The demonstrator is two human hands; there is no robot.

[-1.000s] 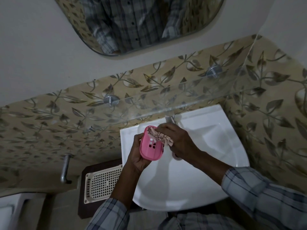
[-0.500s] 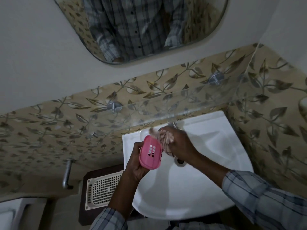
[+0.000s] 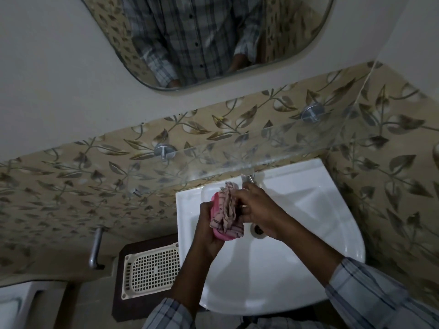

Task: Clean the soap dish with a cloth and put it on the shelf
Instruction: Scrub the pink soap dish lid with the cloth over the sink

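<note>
Pink soap dish (image 3: 224, 236) stands long axis upright, gripped by the left hand (image 3: 209, 227), while the right hand (image 3: 257, 207) pinches the cloth (image 3: 226, 213) against its right face.

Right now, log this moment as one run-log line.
step: wipe | left hand: holds soap dish | right hand: holds cloth against it | over sink | shelf: not yet

Pink soap dish (image 3: 222, 236) under crumpled cloth (image 3: 228, 211)

A plaid grey-blue shirt: left sleeve (image 3: 166, 314) at bottom centre, right sleeve (image 3: 380, 302) at lower right. The reflected shirt front (image 3: 190, 39), top centre, shows dark buttons.
</note>
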